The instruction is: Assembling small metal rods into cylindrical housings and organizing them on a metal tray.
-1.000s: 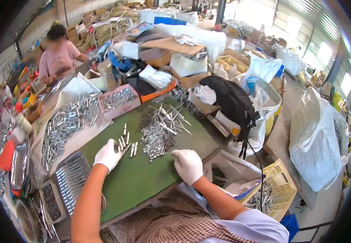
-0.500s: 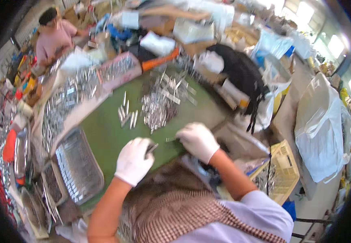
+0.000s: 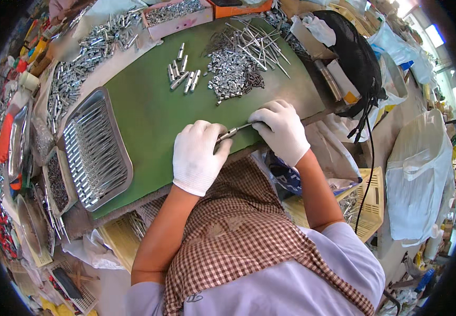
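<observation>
While the left hand (image 3: pixel 199 156) is pinching a metal sleeve (image 3: pixel 229 134) over the green counter (image 3: pixel 157 124)'s near edge, the right hand (image 3: pixel 281 131)'s fingers are pinching a thin rod (image 3: pixel 244 126) at its end; keeping both pieces in line is probably serving best.

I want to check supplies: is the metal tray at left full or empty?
Mostly full: slender metal pieces line the metal tray in rows.
</observation>
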The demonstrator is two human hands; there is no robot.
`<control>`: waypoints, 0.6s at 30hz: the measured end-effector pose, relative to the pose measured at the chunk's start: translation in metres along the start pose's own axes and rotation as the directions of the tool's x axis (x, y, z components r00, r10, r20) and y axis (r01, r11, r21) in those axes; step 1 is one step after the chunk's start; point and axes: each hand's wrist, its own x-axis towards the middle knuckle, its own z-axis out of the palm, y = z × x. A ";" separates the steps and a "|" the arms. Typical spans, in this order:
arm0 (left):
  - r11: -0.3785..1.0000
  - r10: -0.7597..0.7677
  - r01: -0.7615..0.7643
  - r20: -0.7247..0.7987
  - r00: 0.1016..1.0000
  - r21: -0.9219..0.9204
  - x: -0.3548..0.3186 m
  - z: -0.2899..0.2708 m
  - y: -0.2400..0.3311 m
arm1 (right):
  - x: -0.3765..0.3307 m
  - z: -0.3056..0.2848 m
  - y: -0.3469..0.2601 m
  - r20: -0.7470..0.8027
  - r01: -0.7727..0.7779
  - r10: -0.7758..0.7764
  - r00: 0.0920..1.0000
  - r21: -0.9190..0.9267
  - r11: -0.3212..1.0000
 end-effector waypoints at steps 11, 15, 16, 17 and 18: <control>0.999 -0.033 0.033 0.037 0.999 -0.003 0.003 0.002 -0.001 | 0.006 0.000 0.001 0.046 -0.019 0.019 0.999 0.012 1.000; 0.999 -0.053 0.053 0.050 0.997 0.008 0.003 0.002 -0.002 | 0.006 0.000 0.001 0.064 -0.024 0.024 0.998 0.003 1.000; 0.999 -0.054 0.054 0.050 0.997 0.007 0.003 0.002 -0.002 | 0.006 0.000 0.000 0.066 -0.024 0.024 0.998 0.003 1.000; 0.998 -0.058 0.058 0.041 0.997 0.005 0.003 0.002 -0.002 | 0.007 0.000 0.000 0.065 -0.021 0.020 0.998 0.011 1.000; 0.998 -0.061 0.061 0.032 0.998 0.003 0.003 0.002 -0.002 | 0.008 0.000 0.000 0.064 -0.018 0.017 0.998 0.019 1.000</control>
